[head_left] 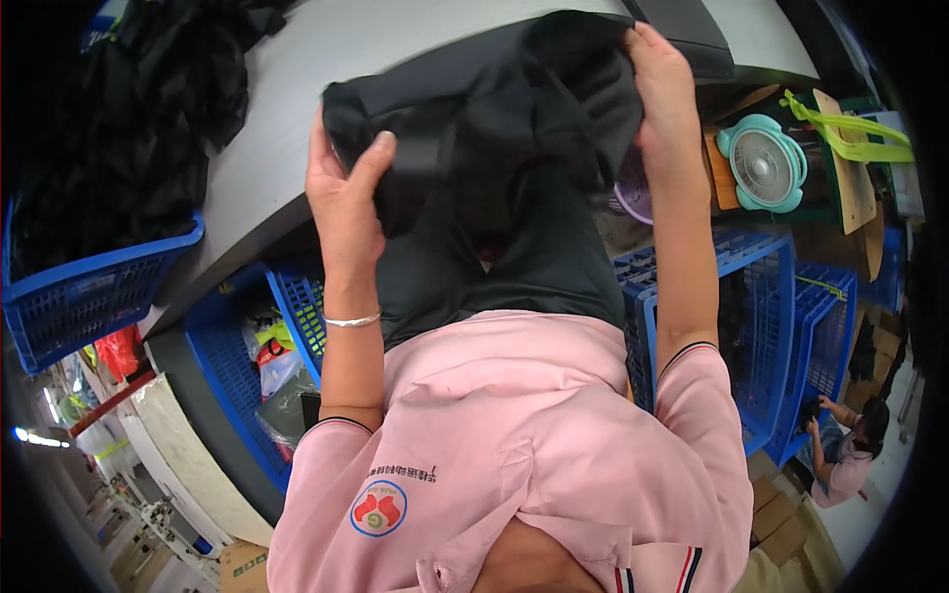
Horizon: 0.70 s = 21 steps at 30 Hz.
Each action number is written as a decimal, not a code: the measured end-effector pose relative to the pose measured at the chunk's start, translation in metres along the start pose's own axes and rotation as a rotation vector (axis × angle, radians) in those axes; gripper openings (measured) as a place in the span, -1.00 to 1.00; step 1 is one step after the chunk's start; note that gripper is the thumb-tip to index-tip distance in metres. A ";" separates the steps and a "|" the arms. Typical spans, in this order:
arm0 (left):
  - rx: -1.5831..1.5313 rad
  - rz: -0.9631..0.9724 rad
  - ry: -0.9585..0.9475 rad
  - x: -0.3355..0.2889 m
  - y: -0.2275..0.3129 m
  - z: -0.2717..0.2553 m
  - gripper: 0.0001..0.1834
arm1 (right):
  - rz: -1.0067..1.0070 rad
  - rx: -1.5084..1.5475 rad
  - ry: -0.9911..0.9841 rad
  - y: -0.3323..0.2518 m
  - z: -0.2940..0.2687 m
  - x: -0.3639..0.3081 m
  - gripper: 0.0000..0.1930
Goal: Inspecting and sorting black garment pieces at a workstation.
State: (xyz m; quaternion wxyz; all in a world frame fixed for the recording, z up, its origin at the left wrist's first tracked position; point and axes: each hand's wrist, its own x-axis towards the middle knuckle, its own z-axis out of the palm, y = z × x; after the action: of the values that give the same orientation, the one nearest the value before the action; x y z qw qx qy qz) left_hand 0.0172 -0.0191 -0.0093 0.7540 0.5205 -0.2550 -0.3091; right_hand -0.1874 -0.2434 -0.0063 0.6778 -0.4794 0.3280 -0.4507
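Note:
A piece of black fabric (494, 109) is stretched between my two hands in front of me, over my lap and the near edge of the pale table (287, 128). Its exact kind of garment cannot be told; part of it is smeared by motion. My left hand (346, 188) grips its left end, thumb on the near face and fingers behind. At the upper right corner, my right hand (662, 94) is closed on the cloth, with the fingertips partly hidden. Folds hang loosely between the hands.
Black fabric (138, 119) heaps at the left, over a blue basket (99, 296). More blue crates (712, 267) stand right of me, another crate (232, 366) left. A turquoise fan (763, 163) sits right, near a yellow-green strap (850, 138). Another person (850, 455) is far right.

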 end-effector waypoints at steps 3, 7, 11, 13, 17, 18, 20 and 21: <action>-0.085 -0.142 0.028 0.011 -0.008 -0.013 -0.33 | 0.068 0.055 0.021 0.023 -0.021 0.035 -0.71; -0.131 -0.117 0.083 0.012 -0.015 -0.012 -0.42 | 0.025 0.106 -0.047 0.032 0.014 0.024 -0.45; -0.210 -0.105 0.142 0.015 -0.018 -0.003 -0.47 | -0.379 -0.328 0.006 0.037 0.019 -0.011 -0.32; -0.241 -0.129 0.186 0.016 -0.017 0.001 -0.45 | -0.460 -0.515 -0.055 0.047 0.022 -0.019 -0.32; -0.159 -0.122 0.171 0.017 -0.006 0.000 -0.45 | -0.532 -0.578 -0.011 0.049 0.032 -0.020 -0.42; -0.186 -0.177 0.084 0.017 -0.005 -0.017 -0.45 | -0.535 -0.576 -0.015 0.046 0.034 -0.017 -0.42; -0.068 -0.178 -0.031 0.020 -0.003 -0.037 -0.47 | -0.644 -0.671 0.031 0.039 0.034 -0.010 -0.47; 0.133 -0.079 0.052 0.020 0.000 -0.037 -0.46 | -0.640 -0.672 0.033 0.040 0.033 -0.007 -0.47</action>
State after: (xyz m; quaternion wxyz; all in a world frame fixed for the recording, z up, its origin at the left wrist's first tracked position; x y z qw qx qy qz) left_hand 0.0573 -0.0108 -0.0205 0.7115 0.5869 -0.2344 -0.3071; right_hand -0.1494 -0.2196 -0.0332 0.3064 -0.7424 0.3020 -0.5136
